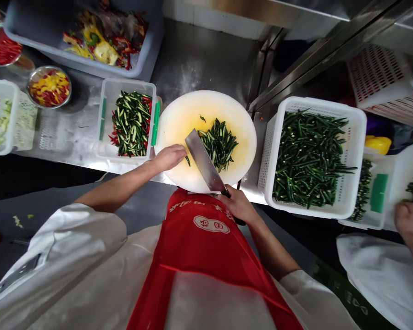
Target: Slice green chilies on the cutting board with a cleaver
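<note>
Steel bench, round board. Cleaver in grip of right hand, green chili pinched in left hand. Risk: nick there, from cleaver drifting left.

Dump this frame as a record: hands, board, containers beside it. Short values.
left hand: at a green pepper piece, grip unclear
right hand: closed around the handle of a cleaver
board: white; pile of cut green peppers right of the cleaver
left of board: clear box, cut green and red peppers
right of board: white basket, long green peppers
</note>
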`<action>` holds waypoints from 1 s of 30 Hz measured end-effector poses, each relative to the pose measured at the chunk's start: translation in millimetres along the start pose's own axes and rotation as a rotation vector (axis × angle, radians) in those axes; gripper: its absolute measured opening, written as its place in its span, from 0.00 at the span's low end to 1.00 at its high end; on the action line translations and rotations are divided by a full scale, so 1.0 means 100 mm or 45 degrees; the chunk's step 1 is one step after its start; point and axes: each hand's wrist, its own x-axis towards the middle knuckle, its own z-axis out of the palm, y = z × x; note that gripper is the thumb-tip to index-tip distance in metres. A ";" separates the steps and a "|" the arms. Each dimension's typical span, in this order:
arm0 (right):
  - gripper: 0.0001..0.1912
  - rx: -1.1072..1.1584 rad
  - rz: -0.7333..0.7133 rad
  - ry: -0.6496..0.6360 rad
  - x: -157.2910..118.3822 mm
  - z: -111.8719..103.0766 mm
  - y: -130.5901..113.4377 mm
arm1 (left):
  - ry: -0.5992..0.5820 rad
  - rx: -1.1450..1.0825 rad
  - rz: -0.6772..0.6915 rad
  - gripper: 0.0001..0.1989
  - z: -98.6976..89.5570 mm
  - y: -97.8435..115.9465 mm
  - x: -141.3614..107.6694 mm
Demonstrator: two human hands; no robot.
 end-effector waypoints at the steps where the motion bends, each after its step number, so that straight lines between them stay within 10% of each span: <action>1: 0.08 -0.023 -0.010 -0.017 0.00 -0.01 -0.03 | 0.036 -0.024 -0.002 0.17 0.05 0.05 -0.02; 9: 0.08 -0.068 0.014 -0.127 -0.10 -0.10 -0.11 | 0.168 -0.090 0.005 0.18 0.20 0.05 -0.04; 19: 0.08 0.373 0.025 0.047 0.54 0.20 -0.26 | 0.179 -0.114 0.021 0.15 0.22 0.04 -0.10; 30: 0.17 1.299 0.188 0.491 -0.04 -0.10 0.75 | 0.649 -0.302 -0.456 0.08 0.30 0.26 0.49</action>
